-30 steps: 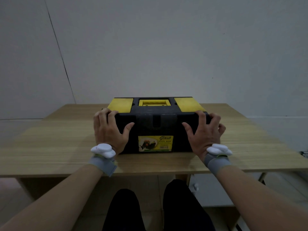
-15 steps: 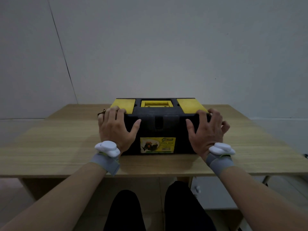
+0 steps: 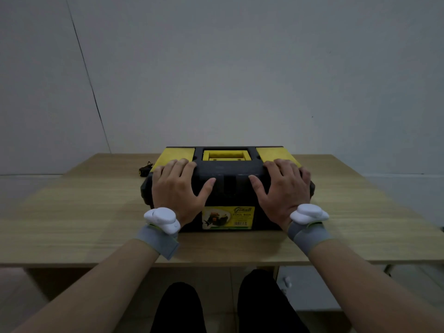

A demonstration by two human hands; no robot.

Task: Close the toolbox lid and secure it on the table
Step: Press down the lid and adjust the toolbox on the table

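A black toolbox [image 3: 228,188] with yellow lid panels and a yellow handle [image 3: 225,155] stands in the middle of the wooden table [image 3: 72,212], its lid down. A yellow label is on its front face. My left hand [image 3: 179,188] lies flat over the front left edge of the lid, fingers spread, thumb pointing inward. On the front right edge my right hand [image 3: 280,188] lies the same way. The central front latch [image 3: 230,186] shows between my thumbs. Both wrists wear grey bands with white trackers.
A small dark object [image 3: 145,168] lies on the table behind the toolbox's left corner. A bare grey wall rises behind the table. My knees [image 3: 221,306] are under the near table edge. A white drawer unit [image 3: 310,287] stands under the table at the right.
Both hands have moved from the toolbox's front corners up onto the lid and closer to the centre. The view has dropped slightly and the toolbox sits a bit further from the table edge.
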